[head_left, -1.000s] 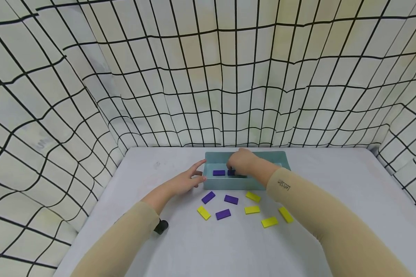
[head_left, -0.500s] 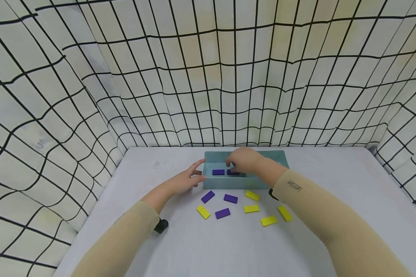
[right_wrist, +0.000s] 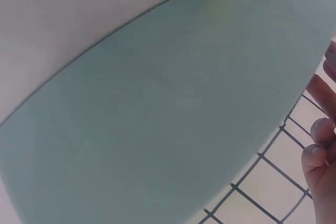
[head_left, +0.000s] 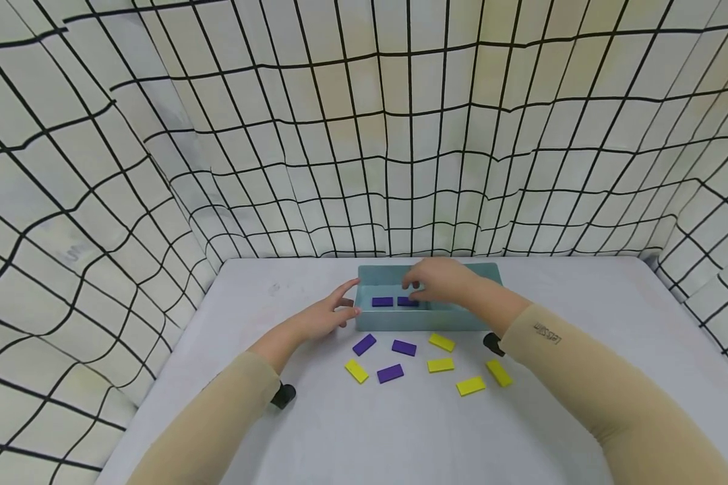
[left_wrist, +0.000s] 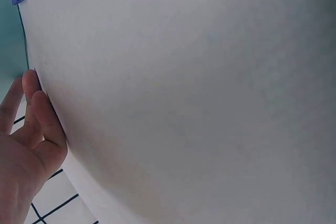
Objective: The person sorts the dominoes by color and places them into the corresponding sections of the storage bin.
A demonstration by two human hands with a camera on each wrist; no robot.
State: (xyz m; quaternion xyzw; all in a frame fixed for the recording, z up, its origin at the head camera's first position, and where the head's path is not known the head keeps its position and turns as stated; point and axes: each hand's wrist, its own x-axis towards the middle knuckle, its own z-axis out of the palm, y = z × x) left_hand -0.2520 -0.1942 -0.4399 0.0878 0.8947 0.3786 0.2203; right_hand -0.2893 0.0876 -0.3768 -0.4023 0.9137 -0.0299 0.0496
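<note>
Right hand [head_left: 441, 279] over teal tray [head_left: 394, 322], one purple block [head_left: 404, 302] partly behind the hand

Box [head_left: 394, 323] is sitting at the back of the surface [head_left: 321, 424], net [head_left: 411, 199] hanging behind. Two blocks [head_left: 382, 302] are lying in the box's left part, eight more blocks [head_left: 390, 374] out front. Left hand [head_left: 321, 318] is staying by its left end, right hand [head_left: 443, 279] hovering over it.

White table [head_left: 558, 286], teal box [head_left: 421, 322], three purple blocks [head_left: 390, 374], five yellow blocks [head_left: 440, 365] before it
</note>
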